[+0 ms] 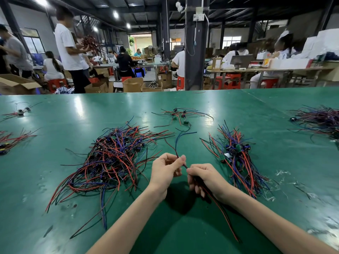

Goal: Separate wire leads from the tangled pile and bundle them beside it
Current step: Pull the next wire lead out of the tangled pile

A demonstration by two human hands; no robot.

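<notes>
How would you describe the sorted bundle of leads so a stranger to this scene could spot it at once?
On the green table, find the person's right hand. Just to its right lies the bundle of red, blue and black leads. Unlike the tangled pile left of the left hand, its wires run roughly parallel, with small dark parts gathered together.

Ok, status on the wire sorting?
Left hand pinches wire leads; right hand grips them lower. Tangled pile left, bundle right. Nothing in the way.
</notes>
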